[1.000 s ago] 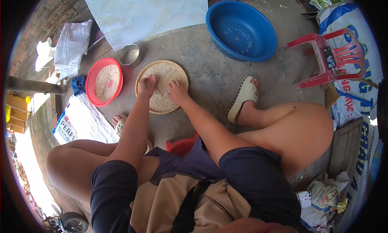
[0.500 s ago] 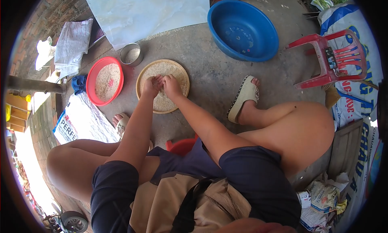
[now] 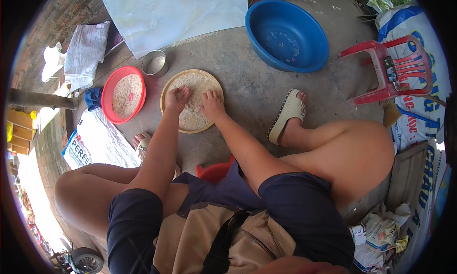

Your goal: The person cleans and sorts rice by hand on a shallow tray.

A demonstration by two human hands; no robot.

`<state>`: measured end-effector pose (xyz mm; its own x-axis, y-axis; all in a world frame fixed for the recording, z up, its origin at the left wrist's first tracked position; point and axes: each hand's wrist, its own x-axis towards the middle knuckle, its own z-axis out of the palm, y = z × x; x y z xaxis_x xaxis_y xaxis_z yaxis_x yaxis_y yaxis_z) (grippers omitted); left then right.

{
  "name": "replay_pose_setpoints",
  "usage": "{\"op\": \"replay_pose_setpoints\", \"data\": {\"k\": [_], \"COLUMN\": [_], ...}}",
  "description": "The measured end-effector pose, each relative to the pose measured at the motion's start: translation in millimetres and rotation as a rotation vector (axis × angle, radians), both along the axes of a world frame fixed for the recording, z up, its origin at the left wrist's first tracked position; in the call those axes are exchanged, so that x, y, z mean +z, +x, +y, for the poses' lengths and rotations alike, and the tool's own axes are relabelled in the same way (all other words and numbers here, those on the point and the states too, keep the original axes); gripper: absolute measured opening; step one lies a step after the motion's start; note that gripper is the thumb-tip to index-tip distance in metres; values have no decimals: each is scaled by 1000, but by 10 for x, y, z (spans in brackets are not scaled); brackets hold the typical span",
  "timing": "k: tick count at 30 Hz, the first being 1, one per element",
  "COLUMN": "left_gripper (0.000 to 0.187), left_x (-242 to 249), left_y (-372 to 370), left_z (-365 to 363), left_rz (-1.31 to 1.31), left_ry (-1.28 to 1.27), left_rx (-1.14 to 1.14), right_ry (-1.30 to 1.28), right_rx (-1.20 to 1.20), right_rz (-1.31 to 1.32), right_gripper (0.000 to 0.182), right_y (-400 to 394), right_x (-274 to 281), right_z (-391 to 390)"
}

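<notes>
A round, shallow woven tray (image 3: 165,86) of pale rice grains (image 3: 193,113) lies on the floor in front of me. Over its left side, my left hand (image 3: 176,100) is turned palm up with its fingers loosely apart; whether a few grains lie in the palm is too small to tell. My right hand (image 3: 213,105) rests palm down at the right side of the tray, fingers spread and their tips touching the grains. A gap with rice showing separates the two hands.
Left of the tray stand a red basin (image 3: 106,95) of grain and a metal tin (image 3: 163,73) with some grain in it. A large blue tub (image 3: 312,45) is at the upper right, a red plastic chair (image 3: 414,69) beyond it. A printed white sack (image 3: 104,141) lies at lower left.
My hands were close together over the middle of the tray. Now they are apart: the right has moved right and down to the grains, the left slightly left with its palm showing.
</notes>
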<state>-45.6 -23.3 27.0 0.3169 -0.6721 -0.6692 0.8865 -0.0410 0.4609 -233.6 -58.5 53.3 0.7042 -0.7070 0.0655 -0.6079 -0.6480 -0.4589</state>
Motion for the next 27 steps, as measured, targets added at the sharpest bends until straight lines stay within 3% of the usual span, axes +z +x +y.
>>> {"op": "replay_pose_setpoints", "data": {"k": [5, 7, 11, 14, 16, 17, 19, 23, 27], "left_gripper": [30, 29, 29, 28, 29, 29, 28, 30, 30], "left_x": [-7, -37, -39, -29, -104, -144, -250, -282, -95], "left_y": [26, 36, -19, -76, -85, -93, -109, -57, -36], "left_z": [45, 50, 34, 6, -30, -43, -91, -128, -90], "left_rz": [1, -1, -10, -44, -32, -31, -48, 17, 12], "left_ry": [26, 32, 50, 49, 65, 66, -31, -118, -61], "left_rx": [71, 67, 56, 9, -97, -96, -197, -275, -81], "right_ry": [-49, 131, 109, 157, 196, 197, 263, 104, 26], "right_rx": [97, 112, 39, -33, -119, -118, -43, -7, 3], "right_rz": [21, 147, 90, -9, -247, -246, -480, -452, -262], "right_gripper": [22, 22, 17, 10, 7, 7, 8, 13, 21], "right_y": [42, 66, 130, 198, 308, 368, 475, 505, 178], "right_x": [-176, -129, -216, -220, -150, -115, 40, 148, 97], "right_z": [-42, -52, -52, -69, -66, -59, -43, 10, 58]}}
